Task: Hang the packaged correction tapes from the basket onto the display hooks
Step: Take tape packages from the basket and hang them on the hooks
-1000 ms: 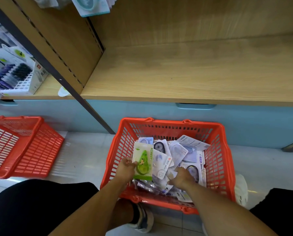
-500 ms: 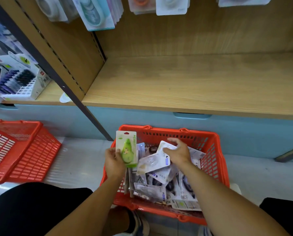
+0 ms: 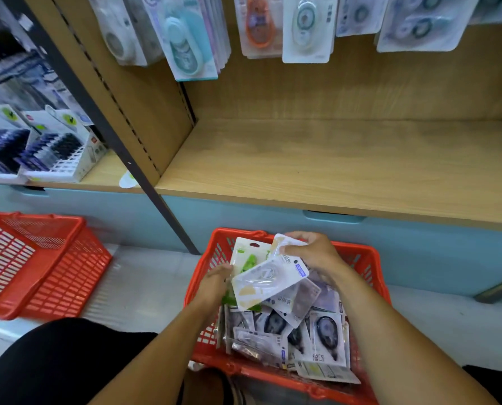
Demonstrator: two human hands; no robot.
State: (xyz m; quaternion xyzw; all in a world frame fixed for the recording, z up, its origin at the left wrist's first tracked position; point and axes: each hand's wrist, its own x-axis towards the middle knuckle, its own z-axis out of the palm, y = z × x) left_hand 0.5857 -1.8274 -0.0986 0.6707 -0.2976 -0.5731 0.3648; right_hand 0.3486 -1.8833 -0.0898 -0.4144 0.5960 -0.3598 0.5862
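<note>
Lifting both hands clear of the pile, you are now holding packs above the red basket [image 3: 358, 258] rather than digging in it as you were a second ago. Your left hand [image 3: 214, 283] is gripping the green avocado-print pack [image 3: 245, 257], fingers curled round its left edge, and it is sitting higher than it did half a second back. Your right hand [image 3: 311, 252] is pinching the white pack [image 3: 266, 280] by its top corner and laying it across the front of the green one, so the two cards are overlapping. The rest of the correction tapes [image 3: 290, 331] are lying jumbled in the basket at your six o'clock. The hanging packs [image 3: 305, 27], showing at twelve o'clock above the wooden shelf [image 3: 331, 159], are coming further into sight as your head is tipping up; the hooks themselves are hidden above the frame. To me this reads as gathering finished and the carry upward beginning. A second red basket [image 3: 33, 264] is sitting at nine o'clock.
</note>
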